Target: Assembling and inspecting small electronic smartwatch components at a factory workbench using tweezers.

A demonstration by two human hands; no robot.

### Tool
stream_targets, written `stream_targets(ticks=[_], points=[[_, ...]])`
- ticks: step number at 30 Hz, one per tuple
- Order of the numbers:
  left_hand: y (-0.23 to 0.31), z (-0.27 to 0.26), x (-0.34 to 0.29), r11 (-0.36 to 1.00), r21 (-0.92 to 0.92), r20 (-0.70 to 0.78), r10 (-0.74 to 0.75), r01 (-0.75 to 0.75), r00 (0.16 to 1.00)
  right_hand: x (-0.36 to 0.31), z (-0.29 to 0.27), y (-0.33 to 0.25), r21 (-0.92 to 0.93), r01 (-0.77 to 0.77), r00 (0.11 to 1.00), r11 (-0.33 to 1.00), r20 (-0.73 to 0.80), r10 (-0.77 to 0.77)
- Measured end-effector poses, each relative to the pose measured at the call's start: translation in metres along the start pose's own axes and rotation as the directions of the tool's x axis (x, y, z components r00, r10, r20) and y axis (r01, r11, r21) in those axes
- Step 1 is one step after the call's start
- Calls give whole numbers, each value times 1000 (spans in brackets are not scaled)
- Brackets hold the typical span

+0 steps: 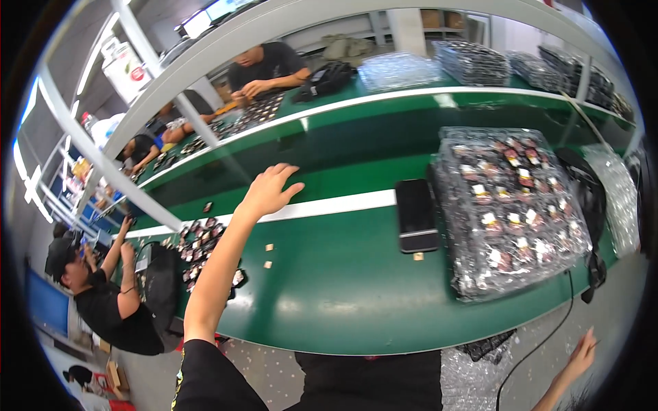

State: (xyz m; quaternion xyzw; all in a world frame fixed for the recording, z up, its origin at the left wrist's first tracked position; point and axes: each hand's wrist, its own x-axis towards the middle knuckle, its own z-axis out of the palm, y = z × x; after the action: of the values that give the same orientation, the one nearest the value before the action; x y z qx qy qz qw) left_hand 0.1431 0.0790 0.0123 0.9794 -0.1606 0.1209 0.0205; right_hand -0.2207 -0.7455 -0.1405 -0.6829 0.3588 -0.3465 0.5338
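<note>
My left hand (271, 190) is stretched over the far part of the green worktop (329, 294), above a white strip (343, 204). Its fingers are spread, with nothing in them. My right hand (581, 355) is off to the lower right, out past the table edge. Its fingers look partly extended and apart, and I see no object in them. Beside my left forearm lies a heap of small dark parts (199, 240). Two little pale square pieces (269, 247) sit on the worktop to the right of that arm.
A black phone (416, 214) lies beside a stack of clear plastic trays (514, 205) filled with small parts. A black bag (579, 185) and bubble wrap (613, 198) are at the right. A cable (548, 335) hangs there. Co-workers (116, 294) sit at the left and across the bench.
</note>
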Motion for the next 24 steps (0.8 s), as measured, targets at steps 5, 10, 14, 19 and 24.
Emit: stream_targets(ticks=[5, 10, 14, 19, 24], points=[[-91, 8, -79, 940, -26, 65, -338, 340, 939, -159, 21, 136, -525, -3, 978, 851, 175, 112], [-105, 25, -74, 962, -182, -65, -218, 203, 974, -261, 84, 38, -543, -41, 916, 838, 315, 250], [-95, 22, -57, 959, -235, -73, -182, 161, 981, -266, 98, -33, -461, 79, 816, 884, 540, 208], [53, -9, -62, 898, -432, -14, 78, -77, 997, -280, 123, -127, -93, -50, 623, 994, 776, 104], [161, -16, -104, 828, -350, 16, 474, -439, 881, -285, 202, -173, 242, 43, 398, 969, 886, -239]])
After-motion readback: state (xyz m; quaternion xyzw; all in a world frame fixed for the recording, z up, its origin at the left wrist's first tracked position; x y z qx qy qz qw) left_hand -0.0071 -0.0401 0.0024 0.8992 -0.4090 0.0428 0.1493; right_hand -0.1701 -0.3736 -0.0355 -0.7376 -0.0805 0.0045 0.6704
